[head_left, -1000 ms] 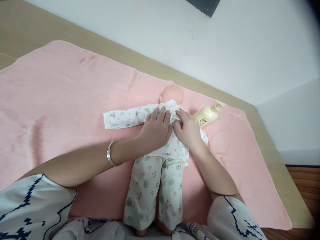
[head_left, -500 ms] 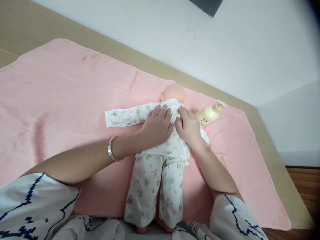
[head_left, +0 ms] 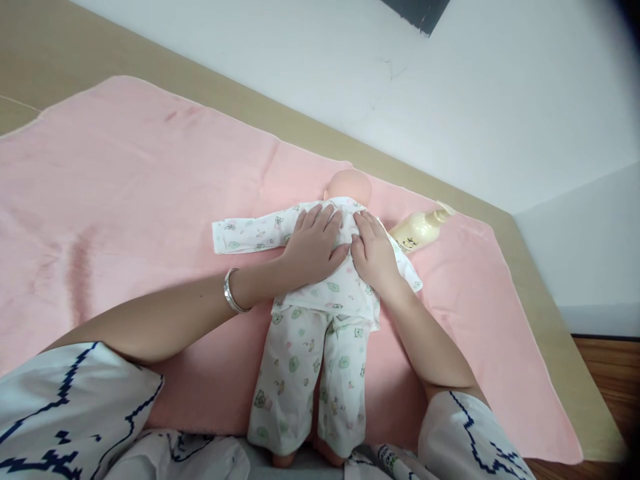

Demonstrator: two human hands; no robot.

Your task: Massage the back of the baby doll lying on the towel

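A baby doll (head_left: 350, 185) lies on a pink blanket, the bald back of its head away from me and its feet near my lap. It wears a white printed top (head_left: 330, 293) and matching trousers (head_left: 290, 373). One sleeve stretches out to the left; the other angles down to the right. My left hand (head_left: 315, 247) rests on the left of the upper back, fingers extended and thumb apart. On the right of the upper back lies my right hand (head_left: 375, 253), its fingers extended too. Neither hand holds anything.
Just right of the doll, a pale yellow pump bottle (head_left: 420, 229) lies on its side. The pink blanket (head_left: 150, 173) covers much of a wooden surface (head_left: 200, 80). Behind it rises a white wall (head_left: 350, 73). Wooden flooring (head_left: 605, 373) shows at the right.
My fingers, which were bunched on the top's fabric, have flattened and straightened. The cloth between my hands lies smoother, and the right sleeve shows more fully.
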